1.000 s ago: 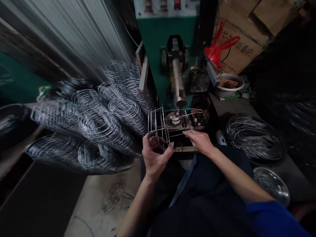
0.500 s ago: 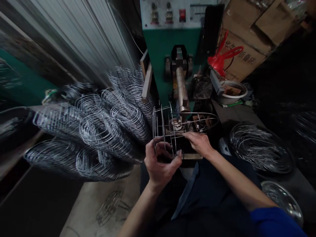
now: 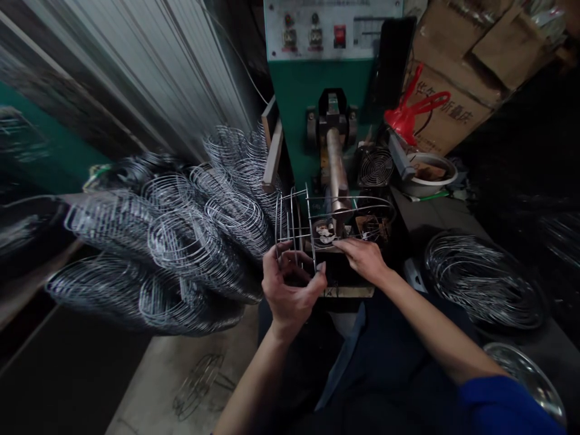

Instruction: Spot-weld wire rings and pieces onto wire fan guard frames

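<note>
My left hand (image 3: 292, 287) grips the lower left side of a round metal wire frame (image 3: 310, 219), thumb on the near side and fingers curled inside its wires. The frame is tilted, with a ring reaching to the right under the thick metal rod (image 3: 336, 169) of a green machine (image 3: 294, 90) resembling a spot welder. My right hand (image 3: 366, 261) is closed at the frame's near edge, fingertips pinching a wire just below the rod's tip. What exactly lies between those fingertips is partly hidden.
Stacks of wire frames (image 3: 194, 241) stand close on the left. On the right lie a coil of cut wires (image 3: 480, 278), a shiny metal bowl (image 3: 525, 374) and a white basin (image 3: 428, 181). A red plastic bag (image 3: 403, 124) hangs near cardboard boxes (image 3: 457, 109). One frame (image 3: 199, 386) lies on the floor.
The wire frame has turned and shifted slightly left in my left hand, its ring now angled differently under the rod. My right hand stays near the rod's tip. The view has shifted slightly.
</note>
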{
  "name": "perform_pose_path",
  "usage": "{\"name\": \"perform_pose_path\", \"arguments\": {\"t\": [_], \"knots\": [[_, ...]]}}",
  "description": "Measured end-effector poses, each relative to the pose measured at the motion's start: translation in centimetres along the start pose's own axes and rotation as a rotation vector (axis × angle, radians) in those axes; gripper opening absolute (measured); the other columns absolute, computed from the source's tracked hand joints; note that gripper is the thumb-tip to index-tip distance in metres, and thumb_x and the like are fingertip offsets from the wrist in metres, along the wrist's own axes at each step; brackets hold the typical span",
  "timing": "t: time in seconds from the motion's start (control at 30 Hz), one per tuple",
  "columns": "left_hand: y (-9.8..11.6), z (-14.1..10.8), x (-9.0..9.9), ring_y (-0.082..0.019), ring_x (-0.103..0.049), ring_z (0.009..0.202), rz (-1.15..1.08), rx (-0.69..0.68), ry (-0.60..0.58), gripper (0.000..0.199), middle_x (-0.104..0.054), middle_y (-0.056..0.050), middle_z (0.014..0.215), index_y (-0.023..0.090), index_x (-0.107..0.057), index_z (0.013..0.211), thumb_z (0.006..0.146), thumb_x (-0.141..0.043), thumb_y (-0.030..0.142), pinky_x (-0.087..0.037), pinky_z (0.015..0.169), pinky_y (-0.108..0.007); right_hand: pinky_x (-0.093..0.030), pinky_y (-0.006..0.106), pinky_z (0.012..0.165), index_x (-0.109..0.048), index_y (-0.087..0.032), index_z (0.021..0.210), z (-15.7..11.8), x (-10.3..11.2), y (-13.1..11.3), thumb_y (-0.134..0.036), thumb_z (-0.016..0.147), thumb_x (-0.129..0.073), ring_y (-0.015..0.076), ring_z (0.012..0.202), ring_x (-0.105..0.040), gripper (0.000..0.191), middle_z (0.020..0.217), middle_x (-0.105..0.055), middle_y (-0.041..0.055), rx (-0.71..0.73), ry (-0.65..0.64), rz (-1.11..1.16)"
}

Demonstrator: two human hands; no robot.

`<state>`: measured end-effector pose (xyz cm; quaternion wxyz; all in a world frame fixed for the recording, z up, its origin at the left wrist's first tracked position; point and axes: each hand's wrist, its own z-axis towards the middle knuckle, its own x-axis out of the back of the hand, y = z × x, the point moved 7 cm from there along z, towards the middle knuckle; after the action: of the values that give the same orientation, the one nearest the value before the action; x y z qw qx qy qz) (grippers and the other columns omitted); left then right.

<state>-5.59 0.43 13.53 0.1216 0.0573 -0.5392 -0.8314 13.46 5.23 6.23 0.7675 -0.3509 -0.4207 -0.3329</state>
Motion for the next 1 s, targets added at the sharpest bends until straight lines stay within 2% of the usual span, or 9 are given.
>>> {"name": "perform_pose_path", "arguments": {"t": [0.2,0.33,0.47,0.57,0.67,0.77,1.0], "knots": [[-0.1,0.4,-0.2,-0.007,-0.057,0.053,-0.008,0.003,0.0,0.059,-0.063,0.003,0.083,0.02,-0.046,0.118,0.07,-0.081,0.021,-0.048,0.049,-0.017,-0.053,0.025,0.084,-0.066,-0.025,0.127,0.3,-0.3,0.5,-0.005,0.088,-0.055,0.0179,0.105,-0.068,0.045,0.116,-0.073,0.0038,-0.01,-0.002,-0.029],[-0.4,0.5,-0.1,-0.006,-0.056,0.053,-0.017,0.03,-0.02,0.059,-0.063,0.003,0.085,0.022,-0.046,0.118,0.071,-0.08,0.019,-0.047,0.049,-0.017,-0.053,0.024,0.084,-0.065,-0.028,0.127,0.3,-0.2,0.3,-0.007,0.092,-0.053,0.0164,0.106,-0.068,0.042,0.119,-0.072,0.0018,-0.005,0.009,-0.045],[-0.6,0.6,0.2,-0.006,-0.056,0.053,-0.045,0.088,-0.036,0.058,-0.063,0.003,0.087,0.023,-0.045,0.118,0.072,-0.08,0.021,-0.049,0.05,-0.017,-0.051,0.022,0.072,-0.062,-0.029,0.132,-0.4,0.9,0.1,-0.013,0.095,-0.052,0.0163,0.097,-0.068,0.042,0.116,-0.072,0.0032,-0.061,0.04,-0.169],[-0.4,0.7,0.2,-0.006,-0.055,0.051,-0.035,0.097,-0.047,0.059,-0.063,0.003,0.086,0.023,-0.044,0.118,0.071,-0.08,0.022,-0.047,0.048,-0.017,-0.046,0.021,0.061,-0.066,-0.027,0.123,-1.0,1.9,0.3,-0.013,0.095,-0.051,0.0177,0.099,-0.066,0.035,0.12,-0.069,0.0051,-0.127,0.059,-0.299],[-0.6,0.7,0.3,-0.005,-0.053,0.05,-0.038,0.091,-0.044,0.059,-0.063,0.003,0.086,0.023,-0.044,0.118,0.071,-0.08,0.021,-0.047,0.048,-0.016,-0.043,0.023,0.055,-0.067,-0.024,0.116,-1.1,2.2,0.3,-0.011,0.095,-0.048,0.018,0.099,-0.066,0.032,0.125,-0.066,0.0055,-0.127,0.041,-0.356],[-0.9,0.4,0.3,-0.006,-0.054,0.052,-0.045,0.074,-0.048,0.06,-0.063,0.003,0.087,0.023,-0.044,0.12,0.072,-0.08,0.02,-0.047,0.049,-0.016,-0.043,0.024,0.056,-0.067,-0.023,0.114,-1.1,2.1,0.2,-0.009,0.093,-0.048,0.0178,0.094,-0.065,0.031,0.125,-0.067,0.0054,-0.116,0.053,-0.372],[-1.0,0.4,0.5,-0.005,-0.053,0.051,-0.033,0.06,-0.037,0.06,-0.063,0.003,0.088,0.023,-0.045,0.12,0.071,-0.08,0.02,-0.044,0.048,-0.016,-0.047,0.023,0.064,-0.067,-0.023,0.115,-1.6,1.7,0.1,-0.009,0.092,-0.049,0.0184,0.097,-0.064,0.032,0.119,-0.068,0.0067,-0.11,0.15,-0.393]]}}
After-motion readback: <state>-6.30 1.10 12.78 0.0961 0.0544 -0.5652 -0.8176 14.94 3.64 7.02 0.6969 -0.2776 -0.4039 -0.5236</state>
